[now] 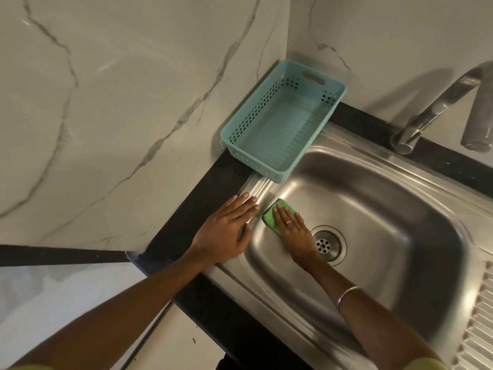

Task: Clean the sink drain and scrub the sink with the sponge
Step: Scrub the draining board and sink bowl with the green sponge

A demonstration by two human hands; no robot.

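The steel sink (386, 236) fills the right half of the view. Its round drain (326, 244) with a perforated strainer lies in the basin floor. My right hand (293, 231) presses flat on a green sponge (270, 216) against the basin's left wall, just left of the drain. The fingers cover much of the sponge. My left hand (226, 228) rests flat, fingers apart, on the sink's left rim and the black counter, holding nothing.
An empty teal plastic basket (280, 121) stands on the sink's far-left corner against the marble wall. A chrome tap (440, 108) arches over the back right. A ribbed draining board (477, 316) lies at the right edge. The black counter (202, 188) borders the sink.
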